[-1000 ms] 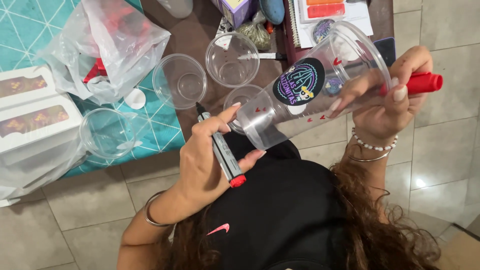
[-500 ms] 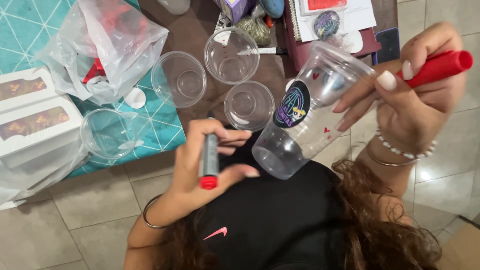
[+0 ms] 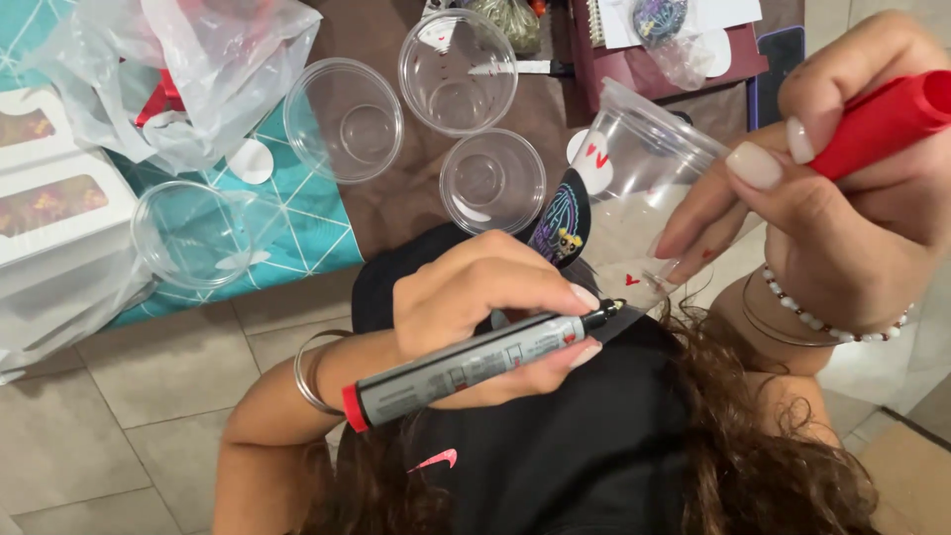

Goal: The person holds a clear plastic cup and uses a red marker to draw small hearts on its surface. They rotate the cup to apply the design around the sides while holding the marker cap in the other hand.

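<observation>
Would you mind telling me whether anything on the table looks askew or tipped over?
One clear plastic cup lies on its side on the teal patterned cloth, while three other clear cups stand upright. Nothing looks spilled.

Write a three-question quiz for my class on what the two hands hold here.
1. True or false: the marker in the left hand has its cap on.
2. Besides the cup, what does the right hand hold? A) scissors B) a red cap C) a spoon
3. Fill in: the marker's back end is coloured ___.

Key: 1 false, the tip is bare; 2 B; 3 red.
</observation>
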